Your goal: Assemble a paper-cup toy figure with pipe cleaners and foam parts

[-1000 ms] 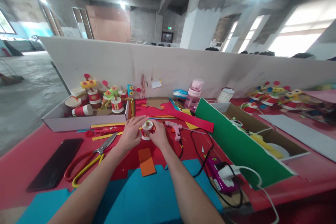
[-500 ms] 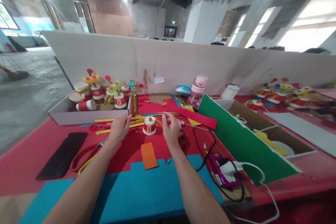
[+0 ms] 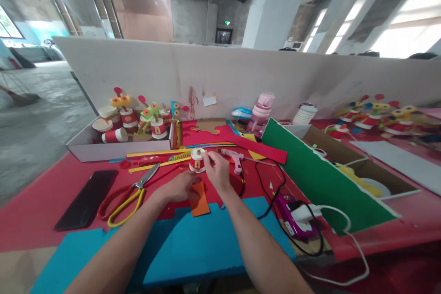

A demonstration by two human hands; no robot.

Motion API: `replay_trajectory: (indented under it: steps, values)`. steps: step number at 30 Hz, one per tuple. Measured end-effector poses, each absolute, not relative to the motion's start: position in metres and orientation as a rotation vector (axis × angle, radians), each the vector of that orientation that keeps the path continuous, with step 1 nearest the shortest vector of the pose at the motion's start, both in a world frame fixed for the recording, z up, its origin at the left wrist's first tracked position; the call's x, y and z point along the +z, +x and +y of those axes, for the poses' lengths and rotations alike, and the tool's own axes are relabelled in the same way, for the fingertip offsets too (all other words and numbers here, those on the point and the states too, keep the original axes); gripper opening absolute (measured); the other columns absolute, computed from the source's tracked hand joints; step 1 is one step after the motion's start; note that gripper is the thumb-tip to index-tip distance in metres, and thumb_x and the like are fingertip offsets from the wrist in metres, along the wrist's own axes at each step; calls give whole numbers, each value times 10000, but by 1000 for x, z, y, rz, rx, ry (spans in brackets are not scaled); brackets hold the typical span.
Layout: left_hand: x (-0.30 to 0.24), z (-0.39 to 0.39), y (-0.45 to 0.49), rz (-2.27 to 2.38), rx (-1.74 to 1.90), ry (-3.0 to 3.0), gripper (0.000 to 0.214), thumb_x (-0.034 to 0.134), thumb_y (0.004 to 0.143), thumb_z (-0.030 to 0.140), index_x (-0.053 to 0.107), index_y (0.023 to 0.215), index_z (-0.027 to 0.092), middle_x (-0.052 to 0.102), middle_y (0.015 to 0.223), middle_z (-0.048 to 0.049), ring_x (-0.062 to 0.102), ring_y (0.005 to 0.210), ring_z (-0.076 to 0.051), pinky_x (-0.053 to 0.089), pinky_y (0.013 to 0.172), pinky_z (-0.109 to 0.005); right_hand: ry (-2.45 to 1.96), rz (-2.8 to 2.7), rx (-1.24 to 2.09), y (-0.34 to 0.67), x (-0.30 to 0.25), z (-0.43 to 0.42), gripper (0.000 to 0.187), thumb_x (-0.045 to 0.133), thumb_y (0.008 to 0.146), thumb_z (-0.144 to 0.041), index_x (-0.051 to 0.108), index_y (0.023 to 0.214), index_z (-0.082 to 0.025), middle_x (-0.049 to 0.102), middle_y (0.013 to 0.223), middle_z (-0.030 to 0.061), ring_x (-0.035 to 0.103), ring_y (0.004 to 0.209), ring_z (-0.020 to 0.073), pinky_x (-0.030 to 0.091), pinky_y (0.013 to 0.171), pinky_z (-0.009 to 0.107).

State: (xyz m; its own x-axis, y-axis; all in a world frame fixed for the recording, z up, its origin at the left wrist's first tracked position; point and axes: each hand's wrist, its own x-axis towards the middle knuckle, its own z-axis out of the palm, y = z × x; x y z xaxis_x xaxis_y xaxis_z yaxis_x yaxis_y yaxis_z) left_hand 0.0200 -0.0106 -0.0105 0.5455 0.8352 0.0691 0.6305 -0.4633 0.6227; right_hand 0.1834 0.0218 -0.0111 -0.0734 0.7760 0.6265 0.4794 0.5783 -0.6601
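Orange card (image 3: 200,203) now under left hand (image 3: 179,187)

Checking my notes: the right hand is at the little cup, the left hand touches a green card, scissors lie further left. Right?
Not quite: the card at the left hand is orange, not green, as the head view shows. The right hand is at the cup, and the scissors lie further left.

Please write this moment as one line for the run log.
left hand: on orange card | right hand: fingers on cup | scissors: left of hands | glue gun: right of cup
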Motion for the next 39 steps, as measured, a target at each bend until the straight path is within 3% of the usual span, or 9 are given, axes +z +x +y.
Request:
replay_trajectory:
  steps: [4,8,12,19,28,35,39]
  values:
    - [-1,-10,13,1045,639,1972,107,665,671,243,585,698,178,554,669,14,477,604,-127,363,550,-225,-909,-1729,569,182,-9,18,345,429,937,-443,620,764,-213,650,757,42,588,712,172,440,675,263]
    - [4,-7,-3,1115,968,1636,247,721,708,371,586,748,168,541,637,28,473,566,-103,357,523,-205,-726,-1817,920,179,-8,17,356,421,927,-474,632,822,-208,595,680,-6,548,627,142,407,572,235]
    - [-4,0,-12,1115,1165,1455,322,752,701,426,576,721,157,472,548,55,426,497,-73,326,490,-185,-750,-1915,881,170,-16,19,310,549,851,-427,528,641,-201,455,566,-46,414,538,109,314,508,222]
    - [-13,2,-4,1071,1309,1268,326,758,690,447,608,726,160,567,585,30,523,532,-98,416,534,-209,-836,-1831,859,167,-19,23,332,547,839,-382,421,583,-212,399,530,-57,365,516,105,276,502,230]
    - [-18,7,1,1092,1429,1244,328,806,641,359,554,744,177,555,535,63,494,500,-72,385,530,-186,-774,-1545,1088,164,-27,35,226,594,788,-429,569,750,-208,552,648,-28,527,602,129,437,585,236]
    - [-15,5,5,965,1550,984,364,829,600,335,537,752,178,512,530,86,466,491,-53,342,492,-164,-631,-1438,1280,165,-19,27,291,518,848,-394,525,1100,-249,659,871,18,645,700,161,538,641,290]
    - [-17,6,5,929,1523,979,350,828,598,308,543,751,176,573,560,63,516,502,-71,384,514,-182,-561,-1602,1105,167,-17,27,254,680,743,-342,622,962,-224,656,939,28,630,791,157,514,729,272]
